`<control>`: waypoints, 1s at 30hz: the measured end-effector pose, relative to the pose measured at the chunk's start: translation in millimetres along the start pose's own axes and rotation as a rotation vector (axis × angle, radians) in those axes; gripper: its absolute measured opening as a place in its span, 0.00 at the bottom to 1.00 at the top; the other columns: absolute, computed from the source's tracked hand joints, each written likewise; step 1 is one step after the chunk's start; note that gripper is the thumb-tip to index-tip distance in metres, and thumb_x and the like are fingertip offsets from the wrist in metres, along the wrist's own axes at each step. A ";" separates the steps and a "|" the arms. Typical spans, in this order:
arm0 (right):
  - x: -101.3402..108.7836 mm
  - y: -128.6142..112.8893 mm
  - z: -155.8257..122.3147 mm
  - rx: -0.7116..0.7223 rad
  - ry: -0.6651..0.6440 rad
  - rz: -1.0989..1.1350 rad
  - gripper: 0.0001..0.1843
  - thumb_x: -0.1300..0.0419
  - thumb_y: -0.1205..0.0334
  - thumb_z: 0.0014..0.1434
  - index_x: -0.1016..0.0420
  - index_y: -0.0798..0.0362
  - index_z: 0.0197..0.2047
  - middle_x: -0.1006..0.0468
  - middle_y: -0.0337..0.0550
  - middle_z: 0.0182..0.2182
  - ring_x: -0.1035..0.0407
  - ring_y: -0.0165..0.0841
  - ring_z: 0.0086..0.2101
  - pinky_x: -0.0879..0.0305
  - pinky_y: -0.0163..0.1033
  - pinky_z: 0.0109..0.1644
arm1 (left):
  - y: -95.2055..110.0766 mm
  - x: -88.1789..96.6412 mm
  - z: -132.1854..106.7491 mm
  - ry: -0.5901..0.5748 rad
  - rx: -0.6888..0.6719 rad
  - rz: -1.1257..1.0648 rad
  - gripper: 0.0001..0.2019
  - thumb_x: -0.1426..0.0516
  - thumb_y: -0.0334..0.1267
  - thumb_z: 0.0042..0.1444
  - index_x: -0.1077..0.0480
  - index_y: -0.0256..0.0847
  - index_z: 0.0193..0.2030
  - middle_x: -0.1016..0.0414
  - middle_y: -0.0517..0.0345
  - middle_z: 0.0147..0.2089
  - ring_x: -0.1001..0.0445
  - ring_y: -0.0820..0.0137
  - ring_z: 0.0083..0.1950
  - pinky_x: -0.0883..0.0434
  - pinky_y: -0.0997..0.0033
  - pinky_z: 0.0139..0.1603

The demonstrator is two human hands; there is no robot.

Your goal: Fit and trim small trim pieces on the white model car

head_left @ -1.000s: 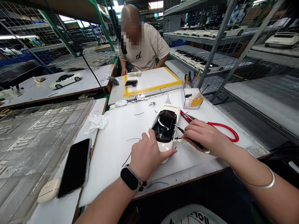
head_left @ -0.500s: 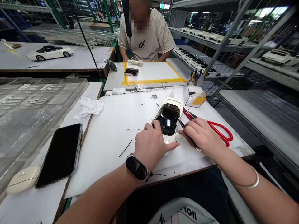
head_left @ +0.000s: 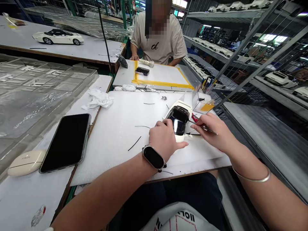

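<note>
Head view: right of centre, a model car (head_left: 178, 116) is gripped by the left hand (head_left: 163, 139), a tool (head_left: 193, 122) pinched by the right hand (head_left: 216, 134).

Left of the white black-roofed model car (head_left: 178, 117): crumpled white tissue (head_left: 99, 98), a rectangular black phone (head_left: 66, 142); behind the car, rightward, a clear plastic box (head_left: 202, 103)

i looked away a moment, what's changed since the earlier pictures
The right hand has turned, so the slim dark metal tool in its fingers lies more level in the picture, its rear end swung forward. The head view shifted too. Nothing was grasped or released. The left hand stays on the black-roofed white model car; the clear plastic box still stands beyond it.
</note>
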State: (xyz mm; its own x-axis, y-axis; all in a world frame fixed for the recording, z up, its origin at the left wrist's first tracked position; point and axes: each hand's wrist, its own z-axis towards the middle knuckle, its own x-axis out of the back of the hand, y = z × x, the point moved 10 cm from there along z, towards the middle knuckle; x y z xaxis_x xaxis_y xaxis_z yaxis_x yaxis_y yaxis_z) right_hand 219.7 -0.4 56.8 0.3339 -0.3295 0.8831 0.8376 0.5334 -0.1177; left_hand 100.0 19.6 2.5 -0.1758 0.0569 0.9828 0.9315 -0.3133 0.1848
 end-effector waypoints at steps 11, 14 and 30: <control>2.9 -4.8 -12.5 0.074 -0.017 -0.014 0.09 0.40 0.65 0.58 0.37 0.52 0.29 0.35 0.40 0.24 0.39 0.32 0.28 0.42 0.35 0.26 | 3.3 0.4 -0.3 -0.002 -0.024 -0.025 0.49 0.47 0.72 0.41 0.41 0.24 0.55 0.30 0.41 0.38 0.28 0.60 0.36 0.33 0.70 0.30; 3.7 -5.5 -17.8 0.089 0.021 -0.006 0.09 0.39 0.65 0.57 0.37 0.51 0.30 0.32 0.40 0.26 0.38 0.33 0.29 0.40 0.38 0.29 | 3.5 0.5 -0.4 -0.001 -0.025 -0.027 0.48 0.47 0.71 0.41 0.40 0.25 0.55 0.29 0.42 0.39 0.29 0.61 0.37 0.32 0.70 0.31; -8.2 -25.7 -11.7 0.213 -0.004 -0.190 0.09 0.43 0.64 0.59 0.40 0.49 0.30 0.36 0.40 0.22 0.44 0.36 0.26 0.46 0.41 0.29 | 6.5 -0.5 1.1 0.012 -0.035 -0.082 0.48 0.45 0.69 0.43 0.41 0.22 0.55 0.30 0.38 0.41 0.29 0.58 0.41 0.30 0.64 0.37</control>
State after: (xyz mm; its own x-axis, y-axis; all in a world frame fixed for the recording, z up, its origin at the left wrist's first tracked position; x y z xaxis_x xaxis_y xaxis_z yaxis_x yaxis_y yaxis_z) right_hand 200.5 -20.5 47.3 0.1777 -0.4358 0.8823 0.7753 0.6142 0.1472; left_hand 106.5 18.6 3.2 -0.2551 0.0720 0.9642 0.9021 -0.3412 0.2641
